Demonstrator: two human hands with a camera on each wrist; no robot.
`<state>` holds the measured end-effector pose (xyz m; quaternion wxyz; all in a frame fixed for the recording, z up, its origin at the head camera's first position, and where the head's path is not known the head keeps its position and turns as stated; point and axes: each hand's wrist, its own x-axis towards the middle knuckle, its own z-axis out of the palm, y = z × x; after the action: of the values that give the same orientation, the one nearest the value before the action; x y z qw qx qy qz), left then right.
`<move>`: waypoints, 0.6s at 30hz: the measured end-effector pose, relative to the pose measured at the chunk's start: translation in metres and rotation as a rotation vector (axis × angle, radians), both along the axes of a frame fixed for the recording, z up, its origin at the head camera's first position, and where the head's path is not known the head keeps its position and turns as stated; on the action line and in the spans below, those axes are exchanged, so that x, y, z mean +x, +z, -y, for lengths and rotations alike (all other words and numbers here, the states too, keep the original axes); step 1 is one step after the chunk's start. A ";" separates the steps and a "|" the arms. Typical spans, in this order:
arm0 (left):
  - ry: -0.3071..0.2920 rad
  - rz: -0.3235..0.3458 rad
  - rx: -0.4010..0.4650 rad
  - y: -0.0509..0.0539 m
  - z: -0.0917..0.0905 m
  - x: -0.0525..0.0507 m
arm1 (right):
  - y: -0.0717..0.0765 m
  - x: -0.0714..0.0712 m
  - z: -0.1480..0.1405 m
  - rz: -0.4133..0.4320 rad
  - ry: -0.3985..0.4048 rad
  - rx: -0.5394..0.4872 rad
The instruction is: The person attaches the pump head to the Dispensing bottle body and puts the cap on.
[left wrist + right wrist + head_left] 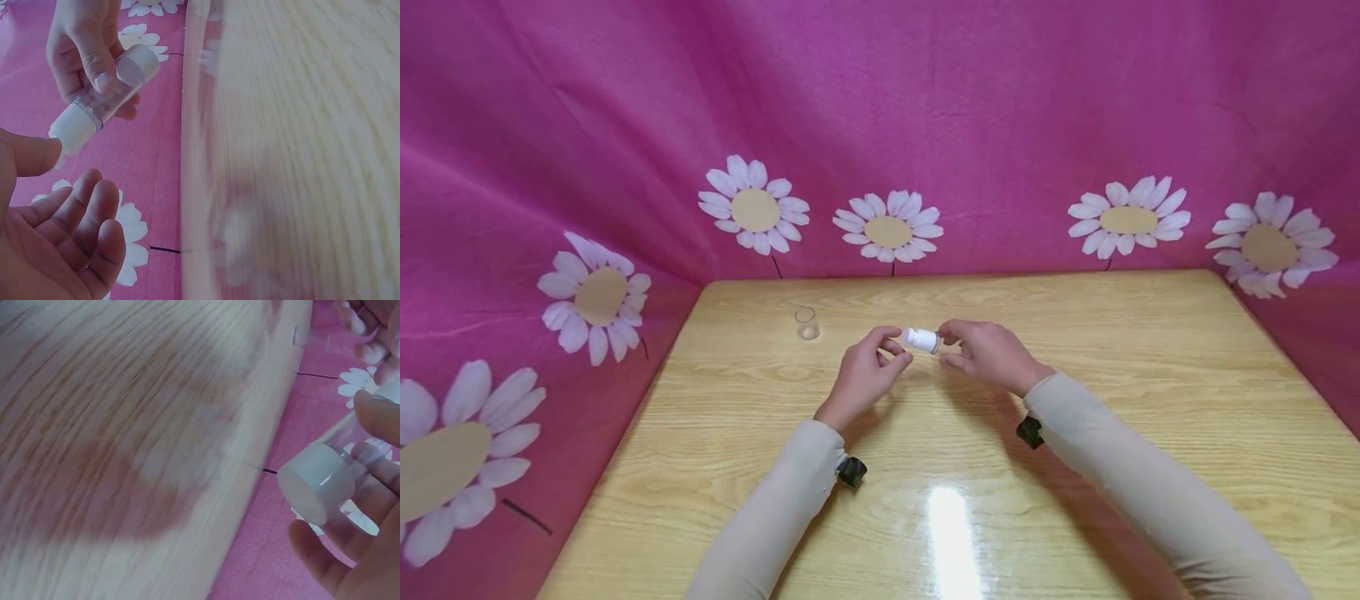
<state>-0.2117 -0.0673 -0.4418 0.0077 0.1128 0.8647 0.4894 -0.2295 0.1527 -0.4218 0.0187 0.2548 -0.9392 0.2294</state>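
Observation:
A small clear bottle with white ends is held above the table. My right hand grips its clear middle between thumb and fingers, as the left wrist view shows. The bottle lies tilted, one white end towards my left hand. That hand has its fingers loosely spread and nothing in its palm. Its thumb overlaps the edge of the white end in the left wrist view; I cannot tell whether they touch. The other white end sticks out beside my right fingers.
A small clear glass stands on the wooden table, left of the hands and farther back. Pink cloth with large white daisies hangs behind the table and along its sides. A bright reflection lies near the front.

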 end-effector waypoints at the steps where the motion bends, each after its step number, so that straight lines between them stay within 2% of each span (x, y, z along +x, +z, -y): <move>1: 0.004 -0.002 -0.005 0.000 0.002 0.001 | -0.001 0.000 -0.001 0.015 -0.009 -0.014; 5: 0.009 -0.004 -0.013 0.000 0.007 0.004 | -0.005 -0.005 -0.003 0.045 -0.045 -0.087; 9: -0.003 0.023 -0.020 -0.002 0.008 0.006 | -0.006 -0.011 -0.002 0.076 -0.055 -0.172; 18: -0.016 0.039 -0.056 0.000 0.005 0.003 | -0.005 -0.040 0.013 0.223 -0.119 -0.296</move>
<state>-0.2091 -0.0726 -0.4415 0.0315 0.1098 0.8768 0.4671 -0.2696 0.1399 -0.4267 -0.0346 0.1664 -0.9048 0.3905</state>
